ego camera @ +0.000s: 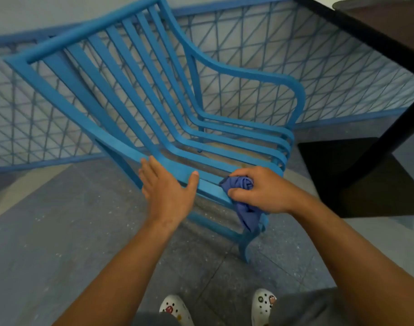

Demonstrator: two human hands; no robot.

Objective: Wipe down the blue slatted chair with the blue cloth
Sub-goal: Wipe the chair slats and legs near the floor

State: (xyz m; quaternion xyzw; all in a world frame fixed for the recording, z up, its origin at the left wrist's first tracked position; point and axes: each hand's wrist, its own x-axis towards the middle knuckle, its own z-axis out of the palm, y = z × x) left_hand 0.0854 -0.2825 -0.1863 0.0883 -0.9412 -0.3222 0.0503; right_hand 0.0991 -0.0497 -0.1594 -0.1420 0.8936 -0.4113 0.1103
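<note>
The blue slatted chair (pixel 140 95) stands on the floor in front of me, seen from its side, its backrest leaning to the upper left. My left hand (pixel 166 187) lies flat and open on the near armrest, thumb hooked over the rail. My right hand (pixel 260 189) is shut on the bunched blue cloth (pixel 238 184), pressing it against the front end of the same armrest. A tail of the cloth hangs down over the chair's front leg.
A blue lattice railing (pixel 330 74) runs behind the chair. A dark table (pixel 389 27) fills the upper right corner, its black leg and base (pixel 365 175) close to the chair's right side. Grey speckled floor tiles (pixel 60 231) spread to the left. My white clogs (pixel 262 304) show at the bottom.
</note>
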